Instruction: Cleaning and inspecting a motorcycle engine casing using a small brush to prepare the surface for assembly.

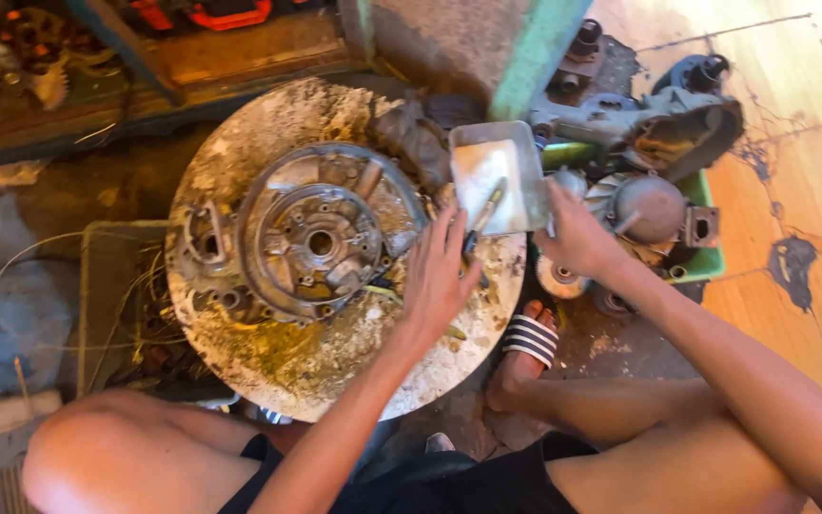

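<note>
Brush (483, 215) and tray together are what the hands are busy with: the thin brush-like tool has its upper end lying in the white liquid of a small rectangular metal tray (516, 143), which sits at the upper right edge of a grimy round slab (268, 381) that serves as the work surface. The left hand (438, 276) reaches up over the slab's right side, its fingers (444, 233) loosely curled around the lower end of the brush, though how firmly they hold it cannot be told. The right hand (577, 238) grips the tray's lower right corner, fingers closed on its rim.

At the middle of the slab lies a round cast metal engine cover (321, 238), dirty and greasy, with a hub hole at its centre. A crumpled dark rag (411, 138) lies just beside the tray, toward the slab's upper edge. Past the right edge of the slab, a green crate (706, 257) holds grey engine parts (654, 205). Below the tray, by the slab's right edge, a foot in a black and white striped sandal (528, 340) rests on the floor.
</note>
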